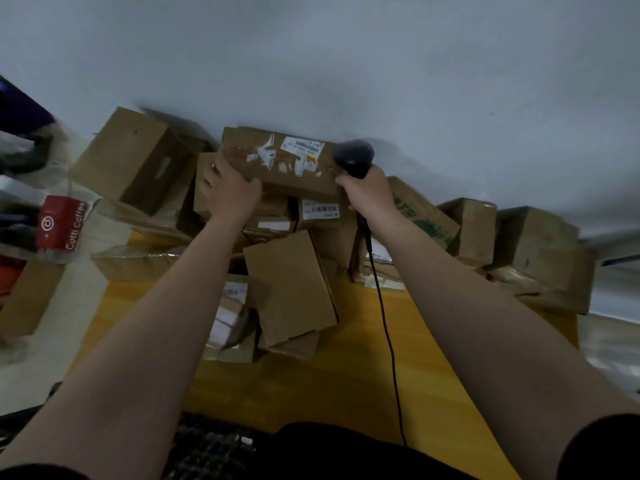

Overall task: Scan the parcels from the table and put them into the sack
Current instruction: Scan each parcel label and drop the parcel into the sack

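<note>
A pile of brown cardboard parcels covers the far half of the yellow table point(346, 375). On top of the pile lies a flat parcel point(277, 168) with torn white labels and a barcode sticker. My left hand point(230, 192) grips its near left corner. My right hand point(370, 195) holds a black barcode scanner point(353, 157) by the handle, its head just beside the parcel's right end. The scanner's black cable point(384, 323) hangs down across the table toward me. The sack is not in view.
A large open carton point(135, 161) stands at the left of the pile, and more boxes point(536, 251) sit at the right. A red coffee cup point(62, 223) lies off the table's left side. A pale wall rises right behind the pile.
</note>
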